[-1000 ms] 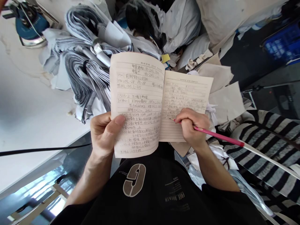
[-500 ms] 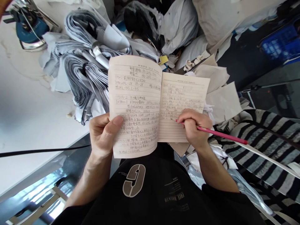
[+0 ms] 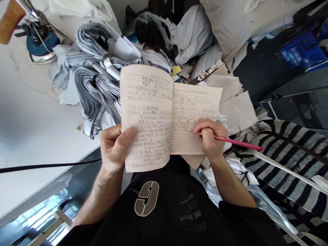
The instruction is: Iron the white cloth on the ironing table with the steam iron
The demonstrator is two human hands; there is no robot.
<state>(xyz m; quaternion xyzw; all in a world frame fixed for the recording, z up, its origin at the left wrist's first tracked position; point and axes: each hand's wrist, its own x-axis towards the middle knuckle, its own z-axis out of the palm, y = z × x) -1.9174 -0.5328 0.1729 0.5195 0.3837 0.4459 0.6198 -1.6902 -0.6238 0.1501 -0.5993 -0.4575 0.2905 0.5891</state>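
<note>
An open notebook [image 3: 146, 112] with lined, handwritten pages is held up in front of my chest. My left hand [image 3: 114, 145] is closed on its left edge, thumb on the front of the page and fingers behind. A pink pencil [image 3: 237, 141] is gripped in my right hand [image 3: 212, 136], which rests against the right page. The pencil's tip is at a line of writing midway down that page, and its blunt end points to the right. Below the last written lines, the right page shows blank ruled rows.
Tied bundles of grey-white cloth pieces [image 3: 96, 82] lie on the white table [image 3: 28, 136] at left. A blue cutting machine [image 3: 42, 41] stands behind them. White bags [image 3: 193, 34] are piled at the back. Striped fabric [image 3: 287, 153] and a blue crate [image 3: 302, 51] are at right.
The view has shifted slightly, so the notebook's right page, my right hand and the pencil appear a little further left. Both hands keep their holds.
</note>
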